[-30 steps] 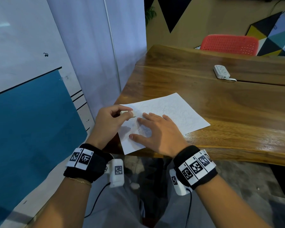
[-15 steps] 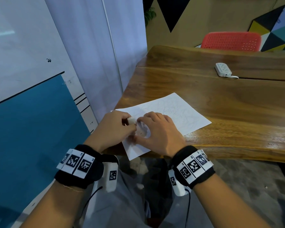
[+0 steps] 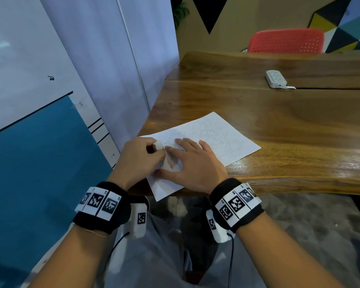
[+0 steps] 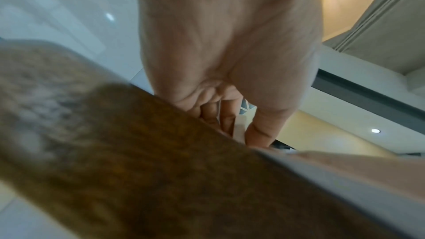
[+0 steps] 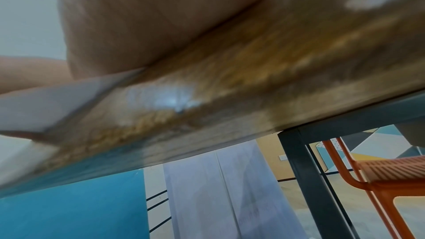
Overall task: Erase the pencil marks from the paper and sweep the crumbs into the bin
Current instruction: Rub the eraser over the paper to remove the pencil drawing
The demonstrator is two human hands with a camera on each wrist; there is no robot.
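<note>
A white sheet of paper [image 3: 212,138] with faint pencil scribbles lies at the near left corner of the wooden table [image 3: 279,125], its near corner hanging over the edge. My left hand [image 3: 141,156] pinches a small white eraser [image 3: 158,145] and holds it against the paper's left part. Spread flat on the paper just to the right, my right hand [image 3: 193,161] presses it down with straight fingers. In the left wrist view my left hand [image 4: 230,112] shows curled fingers above the table edge; the eraser is hidden there. No bin is in view.
A white power strip [image 3: 275,79] with a cable lies far back on the table. A red chair [image 3: 285,41] stands behind the table. A white and blue wall panel [image 3: 50,142] runs close on the left. Dark table legs [image 5: 306,179] show in the right wrist view.
My left hand has moved the eraser toward my right hand and down the paper, then a little back up. My right hand stays flat on the sheet.
</note>
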